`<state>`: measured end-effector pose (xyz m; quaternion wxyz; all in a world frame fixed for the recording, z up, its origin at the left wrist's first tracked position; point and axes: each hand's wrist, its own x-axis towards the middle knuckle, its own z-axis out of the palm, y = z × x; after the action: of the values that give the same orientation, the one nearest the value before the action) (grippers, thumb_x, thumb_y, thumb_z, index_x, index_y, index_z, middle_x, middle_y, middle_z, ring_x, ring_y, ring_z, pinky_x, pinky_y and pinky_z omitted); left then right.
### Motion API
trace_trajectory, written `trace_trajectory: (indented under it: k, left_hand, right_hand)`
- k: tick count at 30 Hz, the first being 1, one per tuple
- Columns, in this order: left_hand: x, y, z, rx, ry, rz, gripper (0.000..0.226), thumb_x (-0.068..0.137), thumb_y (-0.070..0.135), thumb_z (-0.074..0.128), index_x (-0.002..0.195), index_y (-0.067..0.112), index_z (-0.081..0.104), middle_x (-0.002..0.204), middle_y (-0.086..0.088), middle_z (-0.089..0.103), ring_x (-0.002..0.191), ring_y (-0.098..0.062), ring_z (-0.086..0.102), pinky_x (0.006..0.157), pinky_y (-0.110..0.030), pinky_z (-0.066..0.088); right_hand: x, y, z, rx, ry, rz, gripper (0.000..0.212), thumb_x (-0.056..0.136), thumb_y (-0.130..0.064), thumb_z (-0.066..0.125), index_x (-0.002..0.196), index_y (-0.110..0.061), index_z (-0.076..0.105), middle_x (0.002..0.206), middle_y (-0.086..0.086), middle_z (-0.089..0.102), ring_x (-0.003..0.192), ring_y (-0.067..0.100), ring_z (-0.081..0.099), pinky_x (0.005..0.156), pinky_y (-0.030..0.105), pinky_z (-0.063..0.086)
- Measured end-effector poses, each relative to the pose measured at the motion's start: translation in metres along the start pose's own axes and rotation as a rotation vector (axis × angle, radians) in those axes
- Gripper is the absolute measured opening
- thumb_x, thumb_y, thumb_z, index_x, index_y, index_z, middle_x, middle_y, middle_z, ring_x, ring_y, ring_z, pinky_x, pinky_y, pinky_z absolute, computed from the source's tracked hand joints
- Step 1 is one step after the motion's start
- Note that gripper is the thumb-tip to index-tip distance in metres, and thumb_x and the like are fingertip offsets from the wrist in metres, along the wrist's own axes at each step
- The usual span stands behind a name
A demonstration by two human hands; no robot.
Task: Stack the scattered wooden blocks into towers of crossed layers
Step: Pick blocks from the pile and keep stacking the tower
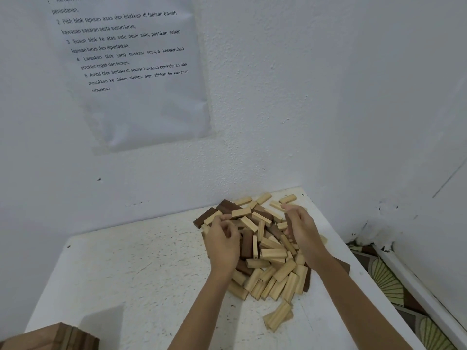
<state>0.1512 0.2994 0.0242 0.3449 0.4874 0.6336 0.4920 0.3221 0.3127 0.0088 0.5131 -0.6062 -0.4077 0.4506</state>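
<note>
A loose pile of wooden blocks (267, 251), mostly pale with some dark brown ones, lies on the white table (131, 269) near the far right corner. Both of my hands are in the pile. My left hand (223, 245) rests on its left side with the fingers curled over the blocks; whether it grips one is hidden. My right hand (302, 229) is on the right side, its fingers closed around a dark brown block (288, 223) held on edge. A few pale blocks (278, 315) lie apart at the front of the pile.
A stack of brown blocks (65, 335) shows at the bottom left corner. Walls close off the table at the back and right, with a printed instruction sheet (131, 61) on the back wall. A patterned floor (394, 281) drops away beyond the table's right edge.
</note>
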Motion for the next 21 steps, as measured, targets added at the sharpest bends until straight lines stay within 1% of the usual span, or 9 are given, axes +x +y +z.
trace_trajectory:
  k: [1, 3, 6, 8, 11, 13, 16, 18, 21]
  left_hand:
    - [0.002, 0.002, -0.002, -0.054, -0.008, -0.014, 0.016, 0.095, 0.009, 0.055, 0.109, 0.016, 0.059, 0.087, 0.006, 0.061, 0.082, -0.014, 0.064, 0.077, -0.029, 0.055]
    - [0.006, 0.006, -0.004, -0.151, -0.045, -0.032, 0.017, 0.096, 0.014, 0.056, 0.111, 0.020, 0.059, 0.095, 0.004, 0.063, 0.088, -0.015, 0.066, 0.078, -0.028, 0.057]
    - [0.012, 0.007, -0.007, -0.232, -0.084, -0.076, 0.019, 0.094, 0.022, 0.062, 0.112, 0.025, 0.057, 0.100, -0.002, 0.068, 0.090, -0.014, 0.069, 0.072, -0.019, 0.052]
    - [0.015, 0.005, -0.006, -0.306, -0.089, -0.140, 0.021, 0.093, 0.020, 0.064, 0.112, 0.025, 0.057, 0.097, -0.008, 0.070, 0.089, -0.016, 0.071, 0.073, -0.021, 0.053]
    - [0.015, 0.002, -0.003, -0.375, -0.101, -0.181, 0.023, 0.092, 0.014, 0.065, 0.113, 0.020, 0.058, 0.091, -0.011, 0.071, 0.089, -0.020, 0.071, 0.079, -0.031, 0.058]
    - [0.015, 0.000, -0.002, -0.398, -0.113, -0.182, 0.024, 0.092, 0.011, 0.064, 0.114, 0.018, 0.058, 0.091, -0.014, 0.070, 0.090, -0.022, 0.071, 0.077, -0.031, 0.059]
    - [0.015, -0.002, -0.003, -0.434, -0.119, -0.192, 0.023, 0.092, 0.008, 0.064, 0.113, 0.016, 0.059, 0.094, -0.017, 0.070, 0.089, -0.021, 0.072, 0.070, -0.023, 0.057]
    - [0.014, -0.002, -0.005, -0.461, -0.122, -0.207, 0.023, 0.091, 0.007, 0.064, 0.113, 0.014, 0.060, 0.094, -0.015, 0.070, 0.085, -0.018, 0.072, 0.070, -0.023, 0.057]
    - [0.011, -0.001, -0.008, -0.492, -0.117, -0.210, 0.024, 0.090, 0.006, 0.065, 0.113, 0.013, 0.059, 0.088, -0.011, 0.069, 0.079, -0.016, 0.071, 0.071, -0.025, 0.059]
  right_hand:
    - [0.004, 0.000, -0.002, -0.072, -0.043, -0.056, 0.021, 0.096, -0.022, 0.056, 0.116, -0.024, 0.061, 0.082, -0.002, 0.050, 0.067, 0.008, 0.048, 0.062, 0.017, 0.042]
    - [0.012, 0.000, -0.005, -0.283, -0.109, -0.196, 0.033, 0.084, -0.013, 0.070, 0.112, -0.030, 0.062, 0.090, -0.002, 0.045, 0.076, 0.008, 0.047, 0.073, 0.017, 0.040]
    - [0.023, -0.006, -0.007, -0.602, -0.176, -0.300, 0.042, 0.081, -0.005, 0.068, 0.109, -0.035, 0.060, 0.096, -0.001, 0.041, 0.081, 0.013, 0.049, 0.072, 0.018, 0.045]
    - [0.031, -0.007, -0.006, -0.748, -0.236, -0.310, 0.040, 0.082, -0.011, 0.067, 0.116, -0.032, 0.062, 0.103, -0.003, 0.038, 0.085, 0.017, 0.052, 0.079, 0.032, 0.050]
    - [0.041, -0.007, -0.002, -0.892, -0.309, -0.323, 0.040, 0.083, -0.020, 0.069, 0.121, -0.031, 0.063, 0.107, -0.002, 0.040, 0.091, 0.014, 0.051, 0.082, 0.034, 0.050]
    - [0.045, -0.005, -0.001, -0.939, -0.324, -0.350, 0.040, 0.085, -0.023, 0.069, 0.123, -0.032, 0.062, 0.109, -0.001, 0.043, 0.093, 0.012, 0.050, 0.080, 0.030, 0.048]
    - [0.047, -0.001, -0.002, -0.948, -0.318, -0.440, 0.035, 0.090, -0.018, 0.066, 0.122, -0.031, 0.063, 0.108, -0.005, 0.046, 0.092, 0.006, 0.046, 0.074, 0.018, 0.040]
    - [0.045, 0.002, -0.003, -0.877, -0.298, -0.510, 0.031, 0.091, -0.016, 0.064, 0.119, -0.029, 0.066, 0.107, -0.007, 0.048, 0.088, 0.000, 0.045, 0.070, 0.010, 0.036]
    - [0.040, 0.003, -0.001, -0.757, -0.243, -0.596, 0.023, 0.093, -0.019, 0.062, 0.113, -0.029, 0.068, 0.107, -0.010, 0.046, 0.086, -0.006, 0.049, 0.070, 0.010, 0.040]
